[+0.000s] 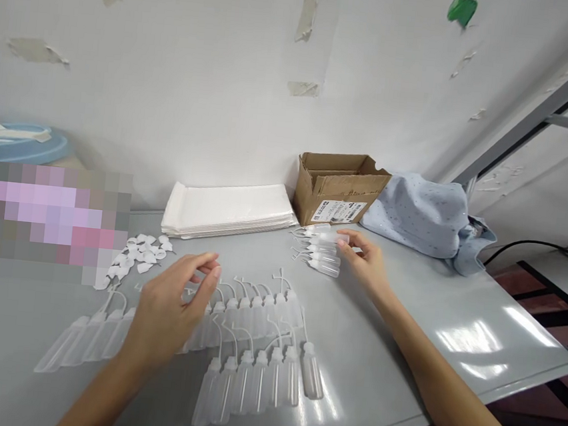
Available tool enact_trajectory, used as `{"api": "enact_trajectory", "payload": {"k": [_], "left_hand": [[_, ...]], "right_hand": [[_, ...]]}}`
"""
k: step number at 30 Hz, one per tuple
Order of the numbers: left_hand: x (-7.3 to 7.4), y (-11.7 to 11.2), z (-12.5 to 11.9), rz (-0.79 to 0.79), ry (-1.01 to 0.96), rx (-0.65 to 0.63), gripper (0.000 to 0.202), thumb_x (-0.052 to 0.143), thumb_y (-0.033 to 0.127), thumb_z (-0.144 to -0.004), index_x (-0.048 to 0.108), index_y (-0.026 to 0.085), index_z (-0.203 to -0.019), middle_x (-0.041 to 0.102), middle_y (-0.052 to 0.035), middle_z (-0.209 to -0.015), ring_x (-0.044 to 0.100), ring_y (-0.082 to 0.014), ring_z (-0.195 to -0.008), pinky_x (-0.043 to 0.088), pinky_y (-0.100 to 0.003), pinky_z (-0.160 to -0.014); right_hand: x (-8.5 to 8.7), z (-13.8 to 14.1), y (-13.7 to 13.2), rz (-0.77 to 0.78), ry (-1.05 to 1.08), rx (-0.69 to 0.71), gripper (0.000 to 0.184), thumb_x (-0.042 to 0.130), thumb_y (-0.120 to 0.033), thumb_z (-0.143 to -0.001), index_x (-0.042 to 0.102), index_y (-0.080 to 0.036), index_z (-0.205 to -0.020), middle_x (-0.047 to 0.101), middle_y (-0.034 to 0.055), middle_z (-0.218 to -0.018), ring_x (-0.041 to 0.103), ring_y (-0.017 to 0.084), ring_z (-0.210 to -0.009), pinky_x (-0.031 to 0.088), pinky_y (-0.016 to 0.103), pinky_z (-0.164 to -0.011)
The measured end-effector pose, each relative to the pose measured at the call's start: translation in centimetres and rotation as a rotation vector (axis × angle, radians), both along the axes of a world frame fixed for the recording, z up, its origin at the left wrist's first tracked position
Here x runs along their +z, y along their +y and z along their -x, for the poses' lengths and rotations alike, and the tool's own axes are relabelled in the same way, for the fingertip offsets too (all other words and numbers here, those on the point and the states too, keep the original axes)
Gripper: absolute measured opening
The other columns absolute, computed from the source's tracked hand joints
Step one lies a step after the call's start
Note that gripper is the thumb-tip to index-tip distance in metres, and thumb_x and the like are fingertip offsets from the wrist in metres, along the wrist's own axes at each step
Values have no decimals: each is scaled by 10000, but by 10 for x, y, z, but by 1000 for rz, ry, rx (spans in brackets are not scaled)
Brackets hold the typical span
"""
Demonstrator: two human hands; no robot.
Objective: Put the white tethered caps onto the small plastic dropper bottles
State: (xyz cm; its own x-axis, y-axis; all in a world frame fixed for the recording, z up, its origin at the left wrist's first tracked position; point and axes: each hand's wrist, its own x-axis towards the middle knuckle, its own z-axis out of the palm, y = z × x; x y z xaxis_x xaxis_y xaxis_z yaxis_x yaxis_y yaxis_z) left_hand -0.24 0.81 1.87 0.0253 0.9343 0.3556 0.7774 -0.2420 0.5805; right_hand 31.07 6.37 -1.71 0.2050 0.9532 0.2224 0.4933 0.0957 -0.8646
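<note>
My right hand (362,261) pinches the end of a clear plastic squeeze bottle (334,238) with a thin bent spout. That bottle lies at the back of a small group of similar bottles (323,264) on the table, below the cardboard box. My left hand (169,306) hovers over the bottle rows, thumb and forefinger tips nearly together, with nothing visible between them. Beneath and beside it runs a row of bottles (244,317), partly hidden by the hand. Closer to me lies a second row (245,383), and more bottles (86,338) lie to the left.
White caps or tips (139,253) lie loose at the left on the grey table (373,382). Along the wall are a stack of white sheets or envelopes (228,211), an open cardboard box (336,191) and light blue cloth (414,212). A blurred patch covers the far left.
</note>
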Motion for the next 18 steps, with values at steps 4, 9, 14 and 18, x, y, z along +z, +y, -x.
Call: {"api": "enact_trajectory", "payload": {"k": [4,9,14,18], "left_hand": [[0,9,14,37,46,161,305,465,402,-865,647,214,-1022,717,-32,-969,654,-175,-756,459,-229,-520],[-1,21,41,59,196,295,317,404,331,-847,651,181,-977,716,-59,-1003,659,-194,-765,494,-293,-707],[-3,31,66,79,311,338,372,364,297,-813,663,121,-948,714,-124,-937,657,-271,-841,486,-389,-794],[-14,37,79,104,392,303,421,364,313,-798,678,78,-952,696,-170,-907,647,-297,-787,492,-423,-761]], "right_hand": [[-6,0,5,10,-39,18,348,576,-400,-784,681,-171,-1024,575,18,-736,485,166,-672,365,280,-599],[-13,0,7,-7,-39,17,348,633,-375,-728,714,-182,-1006,607,48,-861,471,160,-683,409,311,-657],[-18,-5,8,6,39,27,382,649,-355,-704,682,-177,-1041,608,71,-980,528,148,-702,467,323,-690],[-13,-3,4,47,86,40,307,644,-344,-702,670,-170,-954,656,79,-958,595,185,-786,486,329,-704]]}}
